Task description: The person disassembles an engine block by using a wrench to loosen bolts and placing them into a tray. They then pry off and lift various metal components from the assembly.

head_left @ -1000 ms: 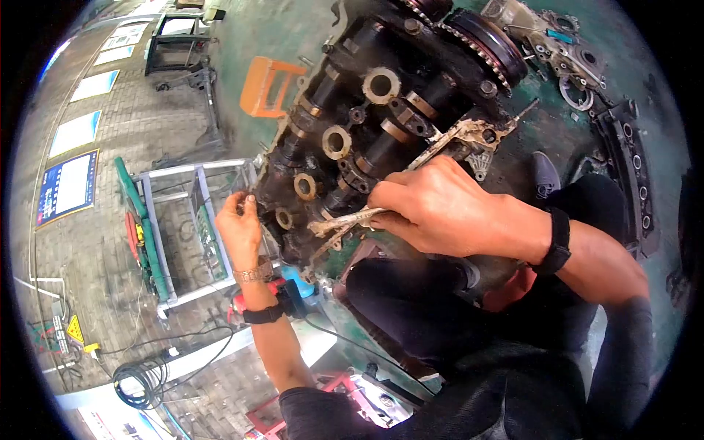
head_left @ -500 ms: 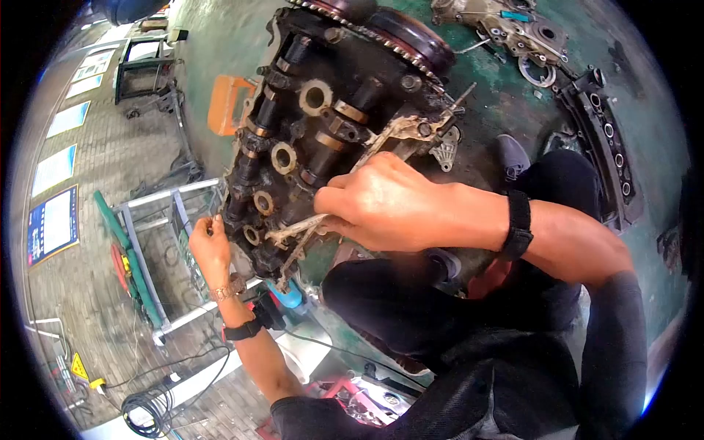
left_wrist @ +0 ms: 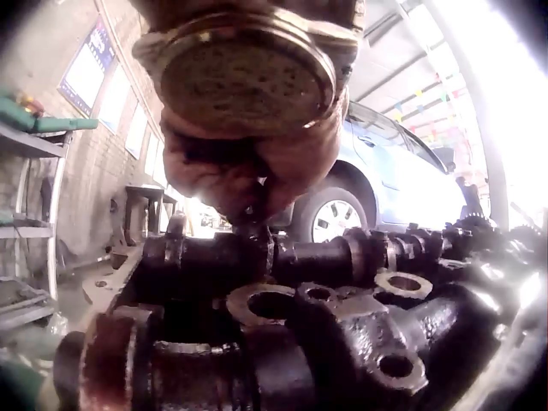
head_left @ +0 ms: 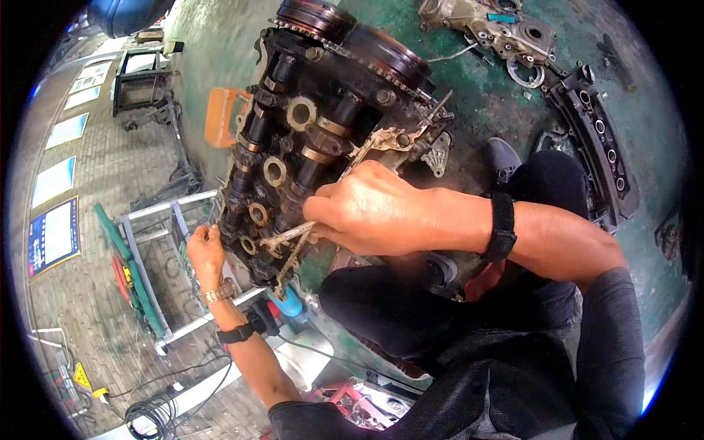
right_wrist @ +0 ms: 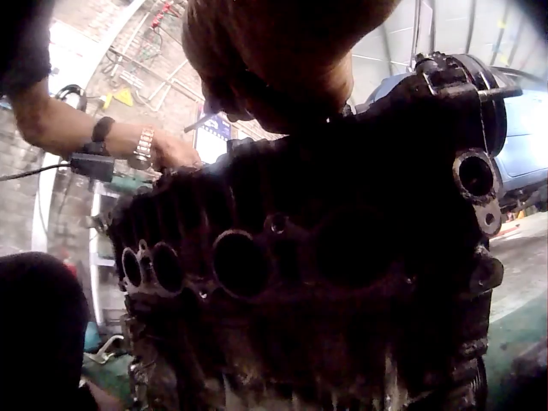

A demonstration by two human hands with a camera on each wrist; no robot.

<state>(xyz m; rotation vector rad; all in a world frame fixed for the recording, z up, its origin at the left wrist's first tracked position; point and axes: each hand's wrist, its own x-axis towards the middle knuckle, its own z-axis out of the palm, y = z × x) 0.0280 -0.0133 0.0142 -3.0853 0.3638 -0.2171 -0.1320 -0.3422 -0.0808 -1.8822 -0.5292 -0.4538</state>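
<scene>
A greasy engine cylinder head (head_left: 323, 103) with camshafts (head_left: 257, 128) lies before me. My left hand (head_left: 206, 253) is at its left edge. In the left wrist view the left fingertips (left_wrist: 235, 193) come together on a small dark piece (left_wrist: 250, 228) above a camshaft; its kind is hidden by the fingers. My right hand (head_left: 367, 209) is over the near edge, fingers curled round a thin pale rod (head_left: 282, 237) that sticks out toward the left. In the right wrist view this hand (right_wrist: 265, 60) overlaps the top of the block, with the rod's thin end (right_wrist: 199, 122) beside it.
An orange stool (head_left: 222, 117) and a metal rack (head_left: 176, 275) stand to the left. On the green floor at right lie a metal engine cover (head_left: 506, 33) and a long black part (head_left: 598, 139). A coiled cable (head_left: 150, 418) lies at lower left. A blue car (left_wrist: 377, 158) stands behind.
The head view has shifted, so the engine sits further left and slightly lower in the picture. Both hands keep about the same places on it.
</scene>
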